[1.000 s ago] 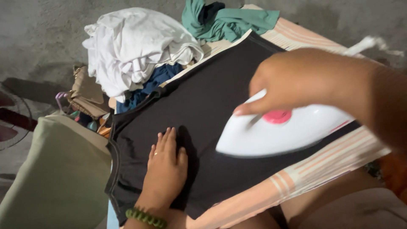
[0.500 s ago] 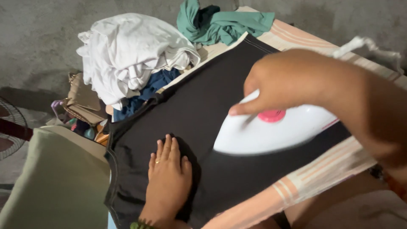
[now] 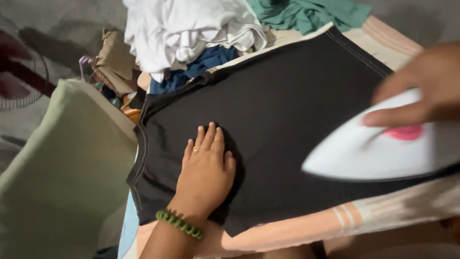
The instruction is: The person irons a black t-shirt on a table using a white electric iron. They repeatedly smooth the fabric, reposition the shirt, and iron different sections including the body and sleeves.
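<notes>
A black garment [image 3: 282, 105] lies spread flat on a peach striped cloth [image 3: 306, 225]. My left hand [image 3: 206, 170] presses flat on the garment near its left end, fingers together, a ring on one finger and a green beaded band at the wrist. My right hand [image 3: 421, 88] grips the handle of a white iron [image 3: 378, 151] with a pink dial, which rests on the garment's right side.
A heap of white clothes [image 3: 187, 29] sits at the back over a dark blue piece [image 3: 201, 64]. A green garment [image 3: 311, 12] lies behind. A pale green cushion [image 3: 62, 168] is at left, with a fan [image 3: 19, 67] and a tan bag [image 3: 115, 62] beyond.
The iron and my right hand slid to the right across the black garment. My left hand stays pressed on the cloth. The camera view shifted toward the left and down.
</notes>
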